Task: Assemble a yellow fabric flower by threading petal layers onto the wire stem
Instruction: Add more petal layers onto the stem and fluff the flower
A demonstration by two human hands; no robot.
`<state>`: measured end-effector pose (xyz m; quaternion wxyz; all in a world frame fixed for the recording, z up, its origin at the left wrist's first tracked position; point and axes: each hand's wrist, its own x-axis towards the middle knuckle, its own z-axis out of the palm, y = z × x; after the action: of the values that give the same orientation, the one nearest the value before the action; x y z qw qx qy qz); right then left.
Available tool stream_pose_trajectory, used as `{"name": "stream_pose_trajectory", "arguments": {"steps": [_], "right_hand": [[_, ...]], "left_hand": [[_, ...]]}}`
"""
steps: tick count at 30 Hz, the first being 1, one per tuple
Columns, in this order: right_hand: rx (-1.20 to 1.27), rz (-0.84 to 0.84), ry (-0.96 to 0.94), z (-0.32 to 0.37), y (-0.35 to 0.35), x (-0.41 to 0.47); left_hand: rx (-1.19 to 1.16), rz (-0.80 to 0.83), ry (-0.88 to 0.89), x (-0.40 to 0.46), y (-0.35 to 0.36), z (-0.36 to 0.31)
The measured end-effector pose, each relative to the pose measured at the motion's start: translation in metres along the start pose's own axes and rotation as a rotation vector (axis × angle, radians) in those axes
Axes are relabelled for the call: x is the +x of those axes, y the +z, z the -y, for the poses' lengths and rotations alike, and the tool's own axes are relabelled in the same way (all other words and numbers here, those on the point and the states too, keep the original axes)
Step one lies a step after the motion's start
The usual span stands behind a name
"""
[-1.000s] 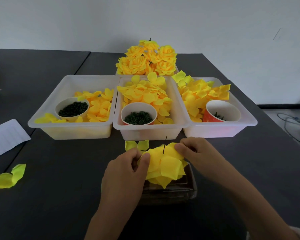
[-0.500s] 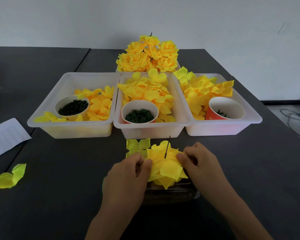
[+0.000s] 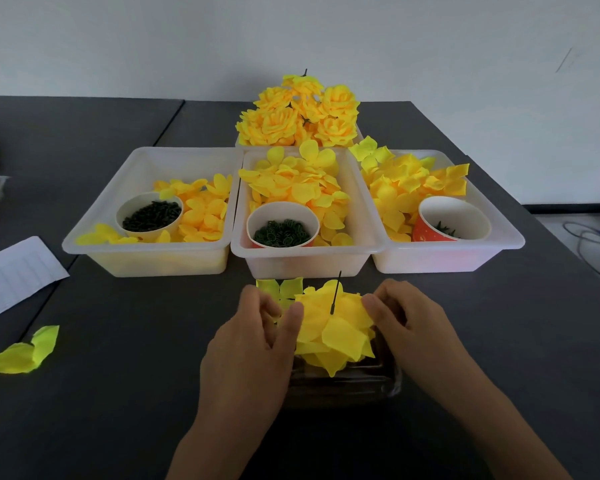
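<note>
Stacked yellow fabric petal layers already threaded on thin dark wire stem, seated over clear plastic base at frame centre. Stack edge pinched at 9 o'clock by left hand, at 3 o'clock by right hand. Further layers judged outstanding; white plastic bins of loose yellow petals at 12 o'clock.
</note>
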<state>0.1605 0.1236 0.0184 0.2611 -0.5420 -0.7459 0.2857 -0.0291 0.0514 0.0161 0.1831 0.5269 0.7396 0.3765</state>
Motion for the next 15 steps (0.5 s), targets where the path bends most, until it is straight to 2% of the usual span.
{"name": "stream_pose_trajectory", "arguments": {"steps": [2,5,9,15], "right_hand": [[0.040,-0.040,-0.011,0.004,-0.006,-0.001],[0.039,-0.070,-0.042,0.009,-0.017,0.002],[0.058,-0.017,-0.100,0.010,-0.025,0.023],[0.095,0.331,-0.161,0.022,-0.022,0.064]], "left_hand": [[-0.064,-0.065,0.027,0.000,-0.004,-0.003],[-0.066,-0.144,0.251,-0.004,-0.009,-0.010],[0.198,0.003,0.549,-0.015,-0.005,-0.015],[0.532,0.164,0.542,-0.029,0.009,-0.013]]}}
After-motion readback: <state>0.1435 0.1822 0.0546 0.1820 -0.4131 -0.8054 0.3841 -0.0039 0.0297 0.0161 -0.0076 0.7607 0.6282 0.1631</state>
